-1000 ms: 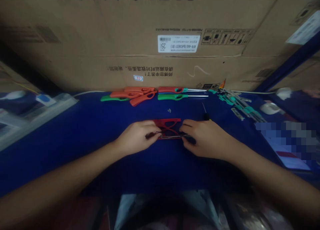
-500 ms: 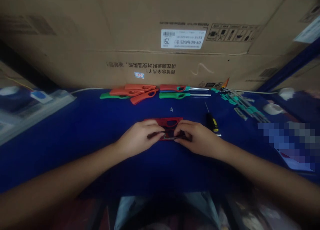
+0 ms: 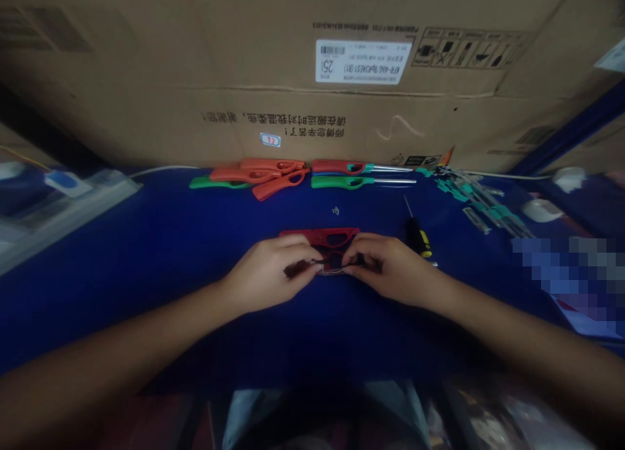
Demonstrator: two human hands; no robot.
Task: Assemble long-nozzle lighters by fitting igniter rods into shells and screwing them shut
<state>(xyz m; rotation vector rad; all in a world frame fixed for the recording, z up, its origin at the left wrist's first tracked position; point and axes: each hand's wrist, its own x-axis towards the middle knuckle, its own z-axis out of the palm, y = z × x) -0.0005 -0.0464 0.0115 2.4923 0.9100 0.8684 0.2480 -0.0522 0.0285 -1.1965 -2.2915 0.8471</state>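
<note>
A red lighter casing (image 3: 319,232) lies on the blue table in front of me, with a handle opening at its right end. My left hand (image 3: 273,271) pinches a small dark part (image 3: 295,267) over the casing's near side. From the right, my right hand (image 3: 390,267) pinches another dark piece (image 3: 360,260), partly hidden by the fingers. A thin pale wire (image 3: 332,271) shows between my fingertips; whether it joins the two pieces, I cannot tell. A second red casing piece seems to lie below my fingers, mostly covered.
Orange lighter casings (image 3: 273,175) and assembled lighters (image 3: 336,182) lie along the cardboard box (image 3: 170,72) behind. A black-and-yellow screwdriver (image 3: 417,237) lies right of my right hand. Several lighter tubes with teal ends (image 3: 481,199) are piled farther right. Tiny metal bits (image 3: 335,210) sit beyond the casing.
Both hands keep their pinch over the red casing. My right fingers have shifted slightly, and more of the pale wire shows between the fingertips. The view has tilted a little.
</note>
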